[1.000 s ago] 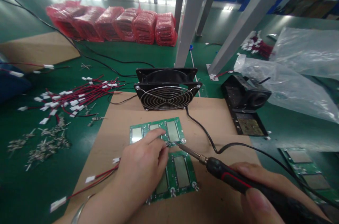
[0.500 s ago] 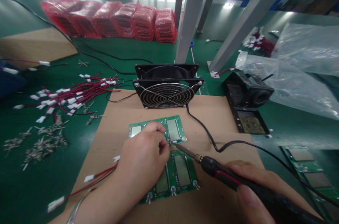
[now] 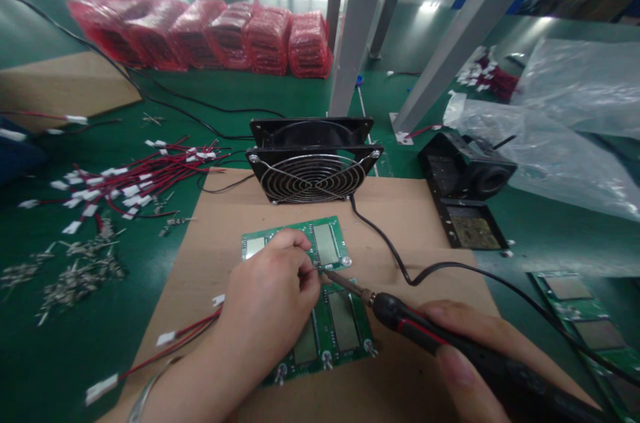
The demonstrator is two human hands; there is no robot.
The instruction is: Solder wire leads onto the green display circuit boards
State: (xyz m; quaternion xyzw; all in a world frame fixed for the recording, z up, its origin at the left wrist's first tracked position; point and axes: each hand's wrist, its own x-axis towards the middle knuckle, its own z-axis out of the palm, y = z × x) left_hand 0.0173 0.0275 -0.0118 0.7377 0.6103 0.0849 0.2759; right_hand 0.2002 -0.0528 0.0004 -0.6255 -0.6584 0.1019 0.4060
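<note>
With right fingers (image 3: 445, 311) around one soldering iron (image 3: 410, 323), left fingers (image 3: 294, 237) pinched narrow, contents hidden; directly beneath them, two green boards (image 3: 327, 243).

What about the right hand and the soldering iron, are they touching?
Touching. The head view shows the right hand gripping the soldering iron, with fingers against its black handle and the thumb on the near side.
</note>
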